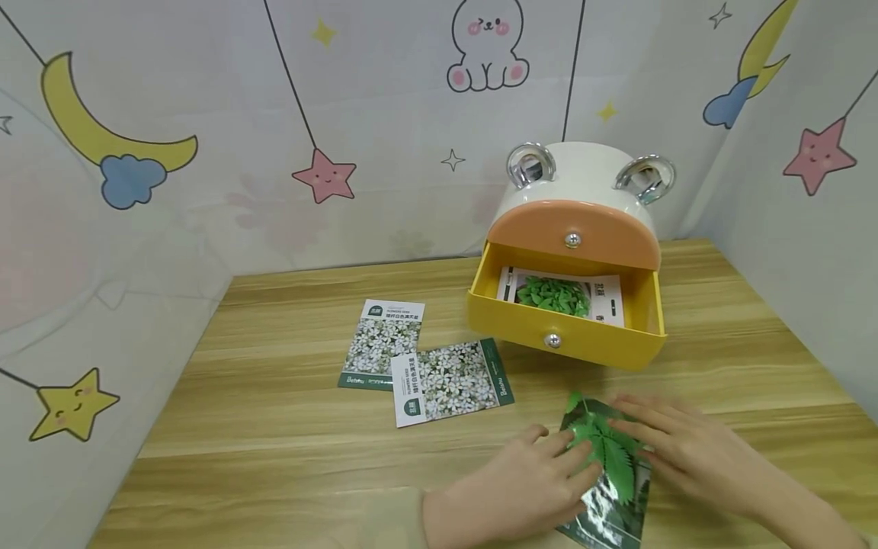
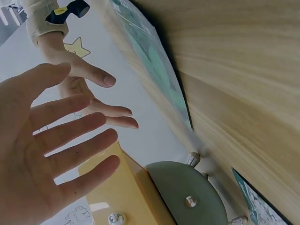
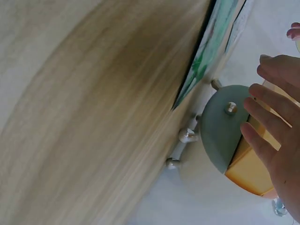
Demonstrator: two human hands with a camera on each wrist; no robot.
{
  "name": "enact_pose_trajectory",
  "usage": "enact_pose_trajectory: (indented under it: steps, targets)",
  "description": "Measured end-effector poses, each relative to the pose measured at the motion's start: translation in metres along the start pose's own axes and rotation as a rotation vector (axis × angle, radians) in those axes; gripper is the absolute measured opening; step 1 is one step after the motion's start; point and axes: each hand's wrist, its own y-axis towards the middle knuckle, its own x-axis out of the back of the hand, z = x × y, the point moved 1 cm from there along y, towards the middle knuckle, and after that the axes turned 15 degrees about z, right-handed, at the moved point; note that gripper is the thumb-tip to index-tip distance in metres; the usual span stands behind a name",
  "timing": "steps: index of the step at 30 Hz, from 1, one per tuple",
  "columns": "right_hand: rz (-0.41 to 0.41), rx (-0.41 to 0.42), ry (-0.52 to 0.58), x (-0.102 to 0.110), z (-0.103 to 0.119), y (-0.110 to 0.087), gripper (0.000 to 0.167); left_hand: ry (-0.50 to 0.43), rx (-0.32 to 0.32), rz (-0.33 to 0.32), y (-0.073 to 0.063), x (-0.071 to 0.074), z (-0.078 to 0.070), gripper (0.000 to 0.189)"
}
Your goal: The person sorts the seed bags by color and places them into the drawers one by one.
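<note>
A seed packet [image 1: 610, 476] with a large green leaf picture lies on the table in the head view, between my two hands. My left hand [image 1: 524, 484] hovers over its left side, and in the left wrist view its fingers [image 2: 77, 150] are spread and apart from the packet [image 2: 152, 58]. Over the packet's upper right is my right hand [image 1: 693, 450], slightly blurred. The right wrist view shows that hand [image 3: 281, 122] with fingers extended and nothing held. Both hands partly cover the packet from above.
Behind stands a white cabinet [image 1: 590, 168] with chrome ring ears. Its yellow drawer [image 1: 565, 339] is pulled out and holds a green-leaf packet [image 1: 555, 296]. Left of it, two white-flower seed packets [image 1: 453, 381] overlap on the wooden table [image 1: 274, 427]. A green front [image 3: 225, 126] sits below the drawer.
</note>
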Motion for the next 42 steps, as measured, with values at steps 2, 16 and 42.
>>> enact_pose_trajectory:
  steps: [2,16,42]
  targets:
    - [0.004,0.006,0.021,-0.004,-0.001,-0.001,0.038,0.006,-0.007,0.038,0.001,-0.001,-0.002,0.046]
    - [0.096,-0.113,0.019,-0.014,0.001,-0.002,0.062,-0.062,-0.030,0.306,0.014,-0.014,-0.014,0.069]
    - [0.246,-0.243,0.068,-0.022,0.003,-0.002,0.049,-0.082,-0.034,0.461,0.029,-0.027,-0.020,0.084]
